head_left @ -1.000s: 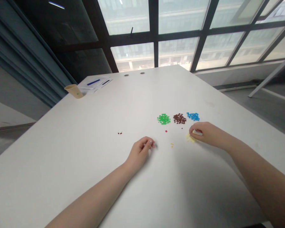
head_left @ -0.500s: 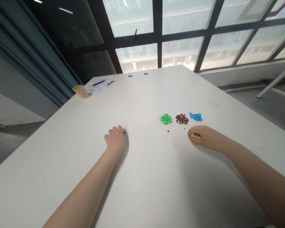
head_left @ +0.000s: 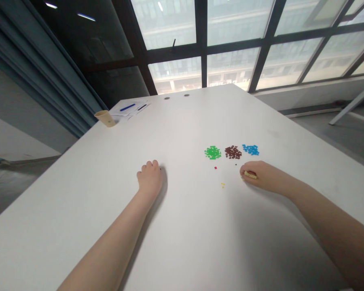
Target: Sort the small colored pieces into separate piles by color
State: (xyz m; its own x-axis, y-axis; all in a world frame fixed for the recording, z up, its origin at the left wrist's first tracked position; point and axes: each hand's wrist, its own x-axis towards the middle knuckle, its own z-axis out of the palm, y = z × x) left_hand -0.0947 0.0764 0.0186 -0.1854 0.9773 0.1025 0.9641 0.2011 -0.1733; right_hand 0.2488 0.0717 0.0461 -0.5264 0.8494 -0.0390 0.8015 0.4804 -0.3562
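Firmly pinched: yellow pieces [head_left: 250,174] inside right hand [head_left: 260,176]

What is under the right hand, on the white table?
The right hand holds a pale yellow bunch of small pieces at its fingertips, over the white table. The table surface directly under the palm is covered by the hand, so it cannot be seen.
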